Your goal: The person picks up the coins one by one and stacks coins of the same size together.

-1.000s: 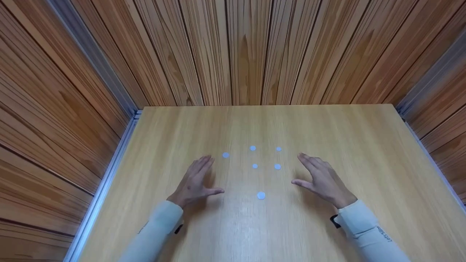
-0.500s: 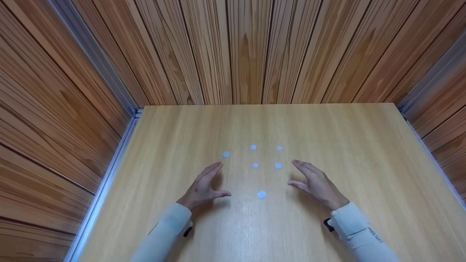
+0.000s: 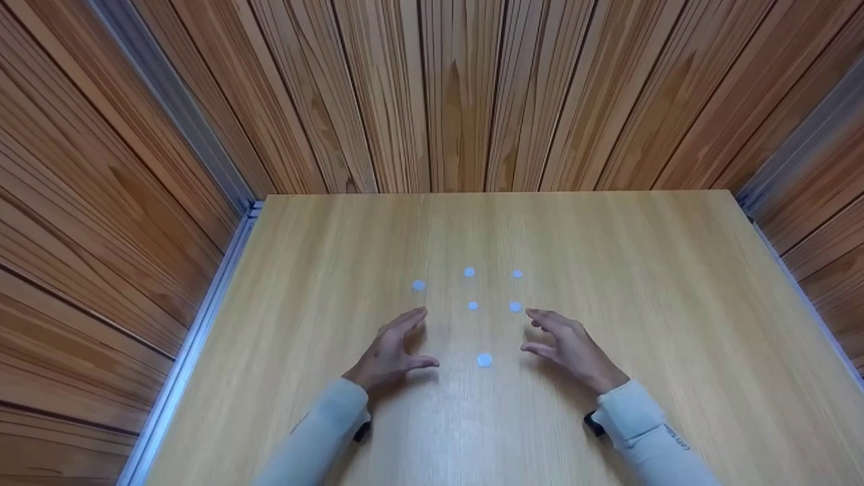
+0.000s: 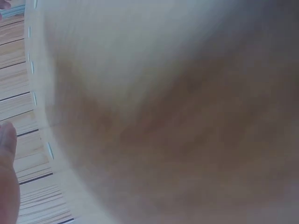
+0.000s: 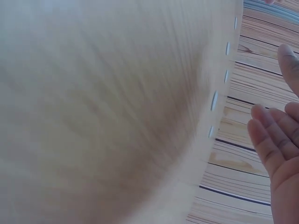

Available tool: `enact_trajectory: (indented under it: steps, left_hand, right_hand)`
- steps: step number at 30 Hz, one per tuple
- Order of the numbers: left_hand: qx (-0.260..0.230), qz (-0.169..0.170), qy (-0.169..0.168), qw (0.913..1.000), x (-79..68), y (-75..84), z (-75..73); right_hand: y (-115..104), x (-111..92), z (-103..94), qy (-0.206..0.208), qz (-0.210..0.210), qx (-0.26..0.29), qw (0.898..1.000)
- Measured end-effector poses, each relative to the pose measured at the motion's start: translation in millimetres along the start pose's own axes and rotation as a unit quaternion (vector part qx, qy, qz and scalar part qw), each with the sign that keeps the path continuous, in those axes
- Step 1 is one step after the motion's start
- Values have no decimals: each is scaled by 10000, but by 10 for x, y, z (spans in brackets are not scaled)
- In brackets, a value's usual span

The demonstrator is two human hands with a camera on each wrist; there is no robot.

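Note:
Several pale blue-white round dots (image 3: 484, 360) lie flat on the light wooden table (image 3: 324, 256) between my two hands. My left hand (image 3: 390, 347) hovers left of them, thumb spread from its relaxed fingers, holding nothing. On the other side, my right hand (image 3: 570, 347) is held likewise, its fingertips near one dot (image 3: 516, 307) of the middle row. In the left wrist view only a part of the left hand (image 4: 7, 172) shows at the edge. Loosely bent fingers and a thumb of the right hand (image 5: 282, 140) appear in the right wrist view, around nothing.
Wood-plank walls (image 3: 459, 94) rise at the back and on both sides. A metal rail (image 3: 192, 337) runs along the table's left edge. Pale sleeves (image 3: 324, 432) cover both forearms, with a dark strap (image 3: 594, 424) at the right wrist.
Both hands have moved inward toward each other and slightly nearer the body. Between them the gap has narrowed. The dots have stayed in place.

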State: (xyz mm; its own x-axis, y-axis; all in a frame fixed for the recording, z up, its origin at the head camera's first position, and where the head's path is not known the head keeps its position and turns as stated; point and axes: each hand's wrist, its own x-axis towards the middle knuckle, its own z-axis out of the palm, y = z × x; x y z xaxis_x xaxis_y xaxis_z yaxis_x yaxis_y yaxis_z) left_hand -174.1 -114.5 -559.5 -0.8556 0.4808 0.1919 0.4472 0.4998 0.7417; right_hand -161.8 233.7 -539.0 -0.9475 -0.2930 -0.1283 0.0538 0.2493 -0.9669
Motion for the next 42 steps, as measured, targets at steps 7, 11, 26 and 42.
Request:
enact_trajectory:
  steps: [7, 11, 26, 42]
  left_hand:
    - [-209, -205, -281, 9992, 37, 43, 99]
    - [-476, -333, -408, 9975, 68, 79, 136]
    - [-1051, -318, -520, 9926, 151, 138, 295]
    - [-821, -211, -346, 9958, 244, 208, 460]
  right_hand:
    - [25, 30, 111, 251, 888, 1434, 9854]
    - [43, 37, 163, 212, 862, 1538, 9841]
    - [100, 25, 266, -62, -1010, -1287, 9865]
    - [111, 56, 435, -85, -1687, -2281, 9589]
